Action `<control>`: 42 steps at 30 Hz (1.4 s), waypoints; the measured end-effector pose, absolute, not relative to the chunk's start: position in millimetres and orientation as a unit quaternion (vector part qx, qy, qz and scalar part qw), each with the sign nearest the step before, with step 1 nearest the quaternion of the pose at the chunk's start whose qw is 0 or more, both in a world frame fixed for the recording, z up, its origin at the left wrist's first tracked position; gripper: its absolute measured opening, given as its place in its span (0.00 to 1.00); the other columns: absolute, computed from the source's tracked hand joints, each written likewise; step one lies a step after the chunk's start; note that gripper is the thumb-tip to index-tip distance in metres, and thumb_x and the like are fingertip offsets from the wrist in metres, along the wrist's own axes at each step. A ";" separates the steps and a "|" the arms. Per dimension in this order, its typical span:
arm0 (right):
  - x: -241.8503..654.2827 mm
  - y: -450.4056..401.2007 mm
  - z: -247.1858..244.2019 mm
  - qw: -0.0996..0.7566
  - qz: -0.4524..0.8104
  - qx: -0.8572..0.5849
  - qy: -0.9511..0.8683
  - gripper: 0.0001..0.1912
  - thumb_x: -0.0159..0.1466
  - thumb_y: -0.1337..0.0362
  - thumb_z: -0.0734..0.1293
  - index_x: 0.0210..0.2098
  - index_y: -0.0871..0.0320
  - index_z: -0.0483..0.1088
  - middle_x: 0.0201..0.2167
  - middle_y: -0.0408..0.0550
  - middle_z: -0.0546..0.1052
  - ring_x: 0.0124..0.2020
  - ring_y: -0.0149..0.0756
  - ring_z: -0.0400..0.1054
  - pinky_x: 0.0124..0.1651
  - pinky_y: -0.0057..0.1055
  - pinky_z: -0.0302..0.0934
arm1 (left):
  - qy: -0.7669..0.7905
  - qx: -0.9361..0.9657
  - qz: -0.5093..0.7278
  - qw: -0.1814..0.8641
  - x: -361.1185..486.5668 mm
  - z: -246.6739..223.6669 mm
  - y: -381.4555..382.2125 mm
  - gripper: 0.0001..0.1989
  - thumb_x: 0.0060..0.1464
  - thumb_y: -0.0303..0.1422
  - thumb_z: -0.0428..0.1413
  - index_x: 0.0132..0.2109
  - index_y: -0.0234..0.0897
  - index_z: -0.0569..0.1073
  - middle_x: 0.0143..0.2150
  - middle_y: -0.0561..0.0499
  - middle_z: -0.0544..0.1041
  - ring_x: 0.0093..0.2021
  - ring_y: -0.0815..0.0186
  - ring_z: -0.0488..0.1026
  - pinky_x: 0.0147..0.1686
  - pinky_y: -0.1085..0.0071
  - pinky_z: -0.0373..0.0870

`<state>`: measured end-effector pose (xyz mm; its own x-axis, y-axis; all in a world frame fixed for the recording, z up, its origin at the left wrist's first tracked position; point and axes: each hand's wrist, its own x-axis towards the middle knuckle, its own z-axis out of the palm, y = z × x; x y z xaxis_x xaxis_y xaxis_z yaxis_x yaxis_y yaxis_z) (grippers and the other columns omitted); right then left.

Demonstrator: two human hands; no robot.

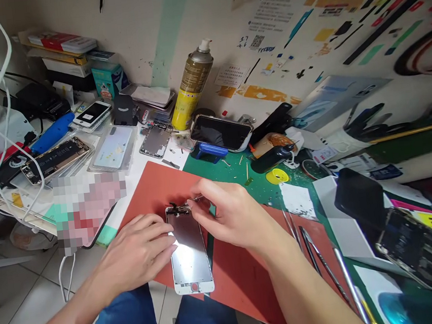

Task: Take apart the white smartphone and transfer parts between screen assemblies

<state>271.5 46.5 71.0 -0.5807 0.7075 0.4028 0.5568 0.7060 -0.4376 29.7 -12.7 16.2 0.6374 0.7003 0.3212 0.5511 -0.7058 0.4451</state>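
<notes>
A white-framed phone screen (190, 266) lies with its silvery metal back facing up, its lower end jutting past the front edge of the red mat (246, 281). My left hand (144, 248) grips its left edge, fingertips on the metal back. At the top end, a dark flex cable and small parts (175, 210) stick up. Thumb and forefinger of my right hand (230, 211) are pinched together beside those parts at the upper right corner. Something small and metallic shows at these fingertips, too small to make out.
Tweezers and thin tools (316, 254) lie right of the mat. Behind stand a yellow spray can (190, 90), a propped phone (220, 131) and a yellow lid (277, 176). Opened phones (57, 159) crowd the left; another opened phone (411, 250) leans at right.
</notes>
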 end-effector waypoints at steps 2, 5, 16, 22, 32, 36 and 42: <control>271.9 46.0 72.0 0.278 0.135 -0.361 -0.880 0.07 0.67 0.73 0.61 0.37 0.53 0.64 0.27 0.40 0.71 0.25 0.32 0.64 0.29 0.30 0.55 | 0.350 0.891 0.244 0.153 29.6 16.1 -13.4 0.08 0.71 0.31 0.55 0.48 0.39 0.79 0.52 0.48 0.82 0.53 0.56 0.73 0.52 0.57 0.71; 271.5 46.1 71.8 0.284 0.146 -0.373 -0.871 0.07 0.67 0.72 0.62 0.36 0.53 0.63 0.25 0.38 0.70 0.23 0.30 0.63 0.28 0.29 0.54 | 0.347 0.892 0.246 0.150 28.9 16.1 -14.9 0.08 0.71 0.30 0.55 0.49 0.38 0.79 0.52 0.48 0.82 0.53 0.57 0.73 0.52 0.57 0.70; 263.7 48.3 66.8 0.283 0.139 -0.386 -0.867 0.07 0.71 0.70 0.62 0.38 0.53 0.60 0.29 0.41 0.72 0.25 0.32 0.66 0.29 0.29 0.56 | 0.348 0.893 0.244 0.147 30.1 15.4 -14.3 0.07 0.71 0.30 0.54 0.48 0.38 0.78 0.51 0.48 0.82 0.52 0.56 0.73 0.51 0.57 0.69; 263.7 46.1 64.5 0.303 0.119 -0.414 -0.850 0.06 0.71 0.68 0.63 0.39 0.52 0.59 0.27 0.41 0.73 0.23 0.32 0.66 0.27 0.29 0.55 | 0.347 0.894 0.244 0.142 29.8 15.2 -14.1 0.08 0.71 0.30 0.54 0.49 0.38 0.78 0.51 0.49 0.82 0.52 0.57 0.73 0.51 0.57 0.70; 260.4 43.1 65.2 0.308 0.124 -0.421 -0.844 0.06 0.69 0.69 0.63 0.41 0.53 0.59 0.28 0.42 0.75 0.25 0.33 0.68 0.28 0.30 0.56 | 0.351 0.894 0.240 0.140 30.3 14.6 -14.6 0.08 0.71 0.30 0.55 0.48 0.38 0.79 0.50 0.48 0.82 0.52 0.57 0.73 0.51 0.56 0.71; 260.4 42.9 65.2 0.308 0.121 -0.413 -0.849 0.06 0.68 0.69 0.62 0.41 0.53 0.60 0.29 0.42 0.75 0.25 0.33 0.69 0.28 0.30 0.57 | 0.349 0.894 0.245 0.140 29.5 14.1 -14.4 0.08 0.70 0.30 0.55 0.49 0.38 0.79 0.51 0.48 0.82 0.52 0.56 0.73 0.52 0.56 0.71; 260.8 42.9 63.2 0.311 0.110 -0.419 -0.846 0.05 0.68 0.68 0.62 0.41 0.53 0.60 0.30 0.43 0.76 0.26 0.34 0.69 0.28 0.31 0.58 | 0.350 0.893 0.248 0.135 29.9 14.9 -13.8 0.08 0.70 0.30 0.55 0.49 0.39 0.79 0.50 0.46 0.82 0.52 0.56 0.74 0.51 0.56 0.72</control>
<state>260.8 42.9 63.2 -0.4562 0.7770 0.4337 0.6399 0.6251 -0.4469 29.9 -13.8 14.9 0.6318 0.6926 0.3481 0.5585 -0.7181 0.4152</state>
